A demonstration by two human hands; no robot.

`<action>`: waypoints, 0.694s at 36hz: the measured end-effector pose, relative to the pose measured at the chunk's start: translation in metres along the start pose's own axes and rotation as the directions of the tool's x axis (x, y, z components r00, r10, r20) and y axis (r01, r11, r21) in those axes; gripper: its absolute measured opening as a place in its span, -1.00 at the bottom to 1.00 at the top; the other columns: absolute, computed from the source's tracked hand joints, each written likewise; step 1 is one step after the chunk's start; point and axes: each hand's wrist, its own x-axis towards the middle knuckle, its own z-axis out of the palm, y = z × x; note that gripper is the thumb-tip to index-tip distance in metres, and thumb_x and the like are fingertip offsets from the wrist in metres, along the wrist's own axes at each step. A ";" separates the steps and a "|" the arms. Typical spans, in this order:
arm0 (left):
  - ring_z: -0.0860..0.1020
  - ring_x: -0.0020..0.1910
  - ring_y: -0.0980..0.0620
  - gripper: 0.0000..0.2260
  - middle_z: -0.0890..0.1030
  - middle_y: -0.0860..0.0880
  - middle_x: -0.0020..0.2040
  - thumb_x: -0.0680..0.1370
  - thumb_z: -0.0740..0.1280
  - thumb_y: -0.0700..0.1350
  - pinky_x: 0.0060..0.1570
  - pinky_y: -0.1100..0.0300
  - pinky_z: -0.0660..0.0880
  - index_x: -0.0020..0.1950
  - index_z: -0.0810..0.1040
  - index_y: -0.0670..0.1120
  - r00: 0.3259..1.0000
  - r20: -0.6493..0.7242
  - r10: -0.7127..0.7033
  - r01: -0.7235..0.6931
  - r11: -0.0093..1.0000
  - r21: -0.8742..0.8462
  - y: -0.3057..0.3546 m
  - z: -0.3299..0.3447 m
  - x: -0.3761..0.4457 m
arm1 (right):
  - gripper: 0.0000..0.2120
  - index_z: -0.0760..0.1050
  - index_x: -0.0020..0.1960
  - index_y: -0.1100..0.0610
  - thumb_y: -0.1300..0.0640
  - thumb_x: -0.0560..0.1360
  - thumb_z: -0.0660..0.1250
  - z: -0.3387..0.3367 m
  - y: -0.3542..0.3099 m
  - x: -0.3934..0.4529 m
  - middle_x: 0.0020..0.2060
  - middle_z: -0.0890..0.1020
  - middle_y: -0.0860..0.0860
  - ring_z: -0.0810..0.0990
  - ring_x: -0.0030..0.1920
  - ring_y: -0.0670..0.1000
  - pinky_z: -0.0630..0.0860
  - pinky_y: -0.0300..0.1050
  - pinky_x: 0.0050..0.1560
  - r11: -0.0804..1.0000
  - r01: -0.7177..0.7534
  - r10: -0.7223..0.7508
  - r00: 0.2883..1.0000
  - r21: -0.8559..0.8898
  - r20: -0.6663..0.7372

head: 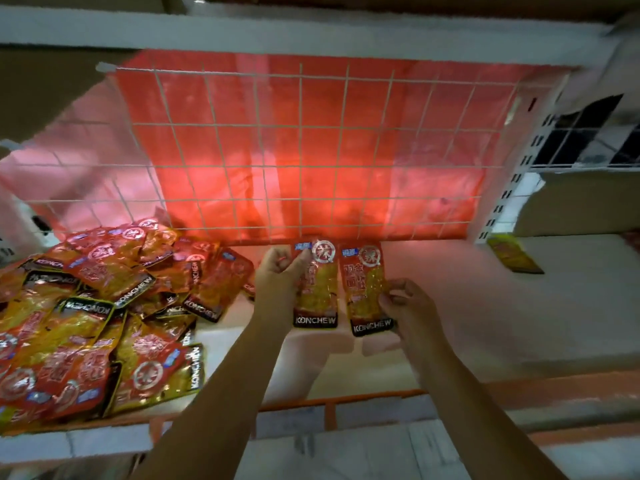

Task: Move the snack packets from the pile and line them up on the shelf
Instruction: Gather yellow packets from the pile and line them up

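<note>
Mid-shelf [485, 306], by wire grid [311, 150]: 2 packets side by side, upright, tops near grid. Left hand [280, 271] pinches top of left packet [317, 289]; right hand [405, 306] grips lower edge of right packet [367, 289]. Pile [97, 313] at shelf's left, well apart. Step, prob.: squaring first pair. Next: release w/o shifting them, reach to pile for more.

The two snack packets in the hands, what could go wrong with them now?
The left packet and right packet sit very close, so nudging one might push the other crooked. The left hand and right hand each pinch only an edge, so a packet might slip or tilt. The pile lies heaped right beside the left arm, so pulling back could perhaps knock some packets off the shelf.
</note>
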 end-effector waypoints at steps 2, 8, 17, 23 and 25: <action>0.47 -0.40 0.00 -0.82 0.47 -0.08 -0.33 0.48 0.37 -0.27 -0.34 0.11 0.47 -0.23 0.42 -0.07 0.999 -0.031 -0.037 0.035 0.998 -0.054 -0.015 0.029 -0.007 | -0.71 0.51 -0.15 0.07 0.46 0.47 0.25 -0.030 -0.004 0.004 -0.17 0.60 0.15 0.57 -0.20 0.08 0.48 -0.10 -0.17 1.000 0.013 -0.014 1.000 0.021 0.017; 0.61 -0.38 -0.01 -0.82 0.65 -0.03 -0.31 0.50 0.30 -0.34 -0.30 0.10 0.57 -0.10 0.51 -0.06 0.990 -0.045 -0.135 0.126 0.978 -0.167 -0.056 0.131 -0.039 | -0.67 0.53 -0.06 0.03 0.45 0.47 0.23 -0.133 -0.019 0.014 -0.07 0.62 0.12 0.61 -0.14 0.08 0.51 -0.14 -0.23 1.000 0.030 -0.030 0.999 -0.001 -0.024; 0.60 -0.40 -0.04 -0.68 0.59 -0.17 -0.21 0.45 0.23 -0.47 -0.43 0.14 0.54 0.13 0.50 -0.20 0.972 0.067 -0.224 0.231 0.964 -0.134 -0.081 0.233 -0.086 | -0.83 0.51 0.01 0.10 0.31 0.48 0.27 -0.238 -0.036 0.015 -0.17 0.60 0.05 0.60 -0.22 0.01 0.46 -0.16 -0.24 0.999 0.048 -0.044 0.979 0.012 -0.197; 0.61 -0.39 -0.02 -0.61 0.63 -0.10 -0.26 0.44 0.19 -0.50 -0.45 0.20 0.54 0.11 0.53 -0.11 0.956 0.127 -0.264 0.276 0.958 -0.084 -0.089 0.273 -0.096 | -0.79 0.48 0.09 0.16 0.31 0.47 0.31 -0.277 -0.039 0.017 -0.10 0.61 0.08 0.60 -0.17 0.04 0.51 -0.14 -0.21 1.000 0.017 -0.017 0.963 0.000 -0.269; 0.60 -0.36 -0.04 -0.58 0.63 -0.09 -0.27 0.44 0.18 -0.49 -0.41 0.18 0.55 0.16 0.53 -0.10 0.955 0.118 -0.272 0.281 0.958 -0.065 -0.093 0.283 -0.098 | -0.75 0.48 0.10 0.17 0.35 0.45 0.31 -0.288 -0.039 0.019 -0.05 0.61 0.13 0.60 -0.12 0.09 0.52 -0.12 -0.16 0.999 0.004 -0.014 0.958 -0.034 -0.287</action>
